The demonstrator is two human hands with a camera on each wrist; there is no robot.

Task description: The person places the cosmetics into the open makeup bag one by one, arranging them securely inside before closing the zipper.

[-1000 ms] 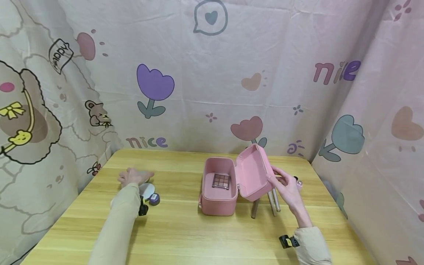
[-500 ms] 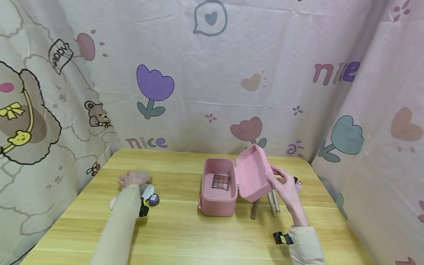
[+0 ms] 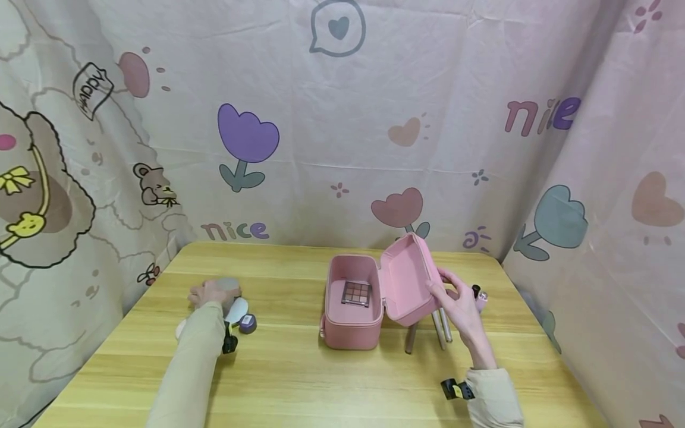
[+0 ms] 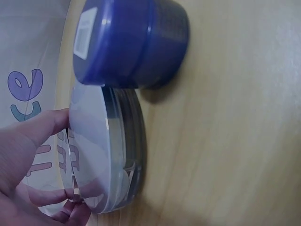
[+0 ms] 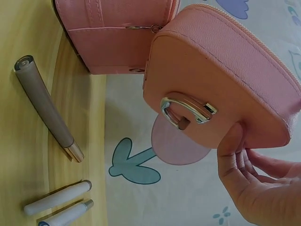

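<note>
My left hand (image 3: 206, 293) is at the table's left side, its fingertips on a grey rounded thing with a thin metallic rim (image 3: 229, 286). In the left wrist view, thumb and fingers pinch that rim from opposite sides; much of it hides behind a round clear-sided box with a pale top (image 4: 91, 146). A purple jar (image 4: 131, 42) stands beside that box. A pink makeup case (image 3: 353, 336) stands unzipped at mid-table, an eyeshadow palette (image 3: 355, 293) inside. My right hand (image 3: 460, 306) holds the edge of its tilted lid (image 5: 197, 89), thumb on the outer face.
Right of the case lie a brown tube (image 5: 44, 106) and two pale slim tubes (image 5: 59, 197). Farther right is a small pink bottle (image 3: 481, 301). A pale round thing (image 3: 180, 328) shows partly behind the left sleeve. Printed curtains (image 3: 321, 119) surround the table.
My left hand has drawn slightly back toward me and its fingers have closed in, leaving more of the grey thing showing. The right hand still holds the lid.
</note>
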